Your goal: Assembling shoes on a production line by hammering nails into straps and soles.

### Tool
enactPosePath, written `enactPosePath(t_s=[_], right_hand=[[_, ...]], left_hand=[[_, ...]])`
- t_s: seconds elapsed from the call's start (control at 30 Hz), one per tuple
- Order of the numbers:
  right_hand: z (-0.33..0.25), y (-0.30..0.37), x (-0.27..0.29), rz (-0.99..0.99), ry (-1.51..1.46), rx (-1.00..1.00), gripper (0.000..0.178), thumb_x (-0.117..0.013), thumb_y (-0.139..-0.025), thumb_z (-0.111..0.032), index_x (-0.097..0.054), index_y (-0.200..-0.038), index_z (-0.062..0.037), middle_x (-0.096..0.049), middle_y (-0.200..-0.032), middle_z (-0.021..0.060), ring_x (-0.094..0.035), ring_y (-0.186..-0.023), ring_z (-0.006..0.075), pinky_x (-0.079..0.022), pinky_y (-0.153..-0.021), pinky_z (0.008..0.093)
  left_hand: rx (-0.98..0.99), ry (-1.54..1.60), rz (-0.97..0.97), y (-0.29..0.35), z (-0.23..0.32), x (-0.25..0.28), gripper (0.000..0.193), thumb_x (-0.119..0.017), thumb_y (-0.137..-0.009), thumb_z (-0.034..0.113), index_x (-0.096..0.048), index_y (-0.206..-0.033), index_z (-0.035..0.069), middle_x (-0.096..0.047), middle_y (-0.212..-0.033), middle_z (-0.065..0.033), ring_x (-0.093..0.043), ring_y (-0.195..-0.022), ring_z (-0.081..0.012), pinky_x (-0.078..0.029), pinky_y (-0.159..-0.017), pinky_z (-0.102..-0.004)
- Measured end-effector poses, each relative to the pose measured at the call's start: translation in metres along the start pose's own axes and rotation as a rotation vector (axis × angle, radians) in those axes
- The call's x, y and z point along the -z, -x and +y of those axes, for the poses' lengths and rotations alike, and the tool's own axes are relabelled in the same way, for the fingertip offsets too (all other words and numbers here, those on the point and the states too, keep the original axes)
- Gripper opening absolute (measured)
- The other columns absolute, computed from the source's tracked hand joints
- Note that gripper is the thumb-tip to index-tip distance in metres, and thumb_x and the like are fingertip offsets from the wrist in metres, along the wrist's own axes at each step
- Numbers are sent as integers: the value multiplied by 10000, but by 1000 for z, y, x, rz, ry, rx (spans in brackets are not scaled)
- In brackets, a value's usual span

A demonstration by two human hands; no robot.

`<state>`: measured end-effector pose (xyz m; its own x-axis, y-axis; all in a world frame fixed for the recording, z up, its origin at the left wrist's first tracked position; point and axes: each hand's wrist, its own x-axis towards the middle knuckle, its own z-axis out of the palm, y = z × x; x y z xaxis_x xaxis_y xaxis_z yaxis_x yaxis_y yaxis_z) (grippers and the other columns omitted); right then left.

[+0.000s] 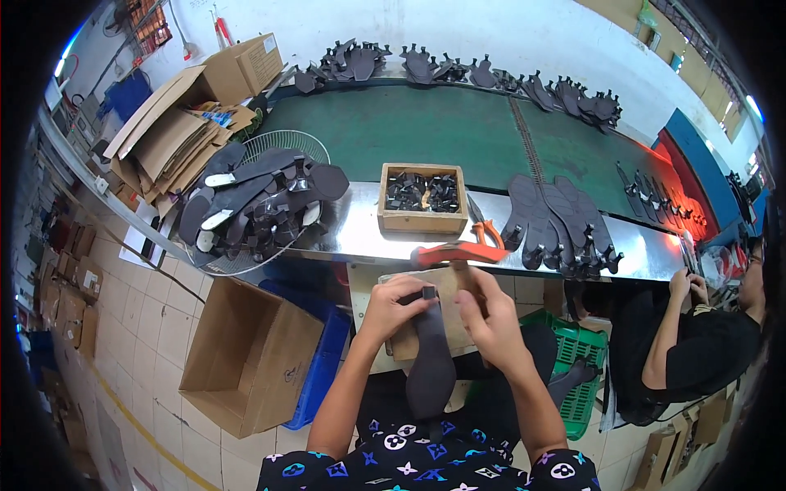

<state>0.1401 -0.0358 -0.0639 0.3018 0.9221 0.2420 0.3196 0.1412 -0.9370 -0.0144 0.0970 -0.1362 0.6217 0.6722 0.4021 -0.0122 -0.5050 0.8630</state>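
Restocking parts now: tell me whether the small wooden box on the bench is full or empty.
Partly full: the wooden box holds a layer of small black pieces.

Tiled floor point(155, 327), white wall point(508, 33), green conveyor point(442, 131)

Hammer point(458, 254) handle under right hand point(491, 323)

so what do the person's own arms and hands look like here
Both forearms are bare, no sleeves showing, and the left hand and right hand wear no gloves. No rings, watch or bands are visible. A dark garment with a colourful star-and-flower print shows at the lower edge.
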Motion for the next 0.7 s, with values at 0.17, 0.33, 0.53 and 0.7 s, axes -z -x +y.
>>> enactPosePath(t_s=[0.17,0.33,0.53,0.7], right_hand=[[-47,34,14,-9,356,233,390,-609,-966,-25,-519,-1337,52,-618,-1059,236,-646,-825,351,-530,-695,368],[-40,36,7,-109,524,186,512,-615,-960,-25,-452,-1442,37,-582,-968,215,-607,-737,384,-516,-653,427],[-28,38,3,-50,462,242,522,-616,-962,-30,-442,-1450,35,-580,-948,203,-611,-757,398,-514,-664,430],[-66,32,19,30,553,369,473,-641,-941,-13,-491,-1380,76,-628,-1043,245,-663,-829,373,-546,-706,390]], left_hand=[[40,45,1,2,-4,-1,267,-818,-736,61,-762,-984,-20,-754,-954,-130,-703,-902,-215,-539,-840,-332],[87,92,70,2,-3,-3,257,-817,-729,50,-776,-977,-5,-759,-935,-108,-702,-901,-205,-536,-839,-329],[94,79,-6,3,0,0,330,-813,-736,47,-758,-1058,4,-762,-966,-120,-704,-910,-206,-538,-863,-330],[207,-34,-60,17,-3,4,1192,-885,-722,347,-152,-1567,-64,-709,-1241,-137,-584,-1297,-287,-417,-1103,-416]])
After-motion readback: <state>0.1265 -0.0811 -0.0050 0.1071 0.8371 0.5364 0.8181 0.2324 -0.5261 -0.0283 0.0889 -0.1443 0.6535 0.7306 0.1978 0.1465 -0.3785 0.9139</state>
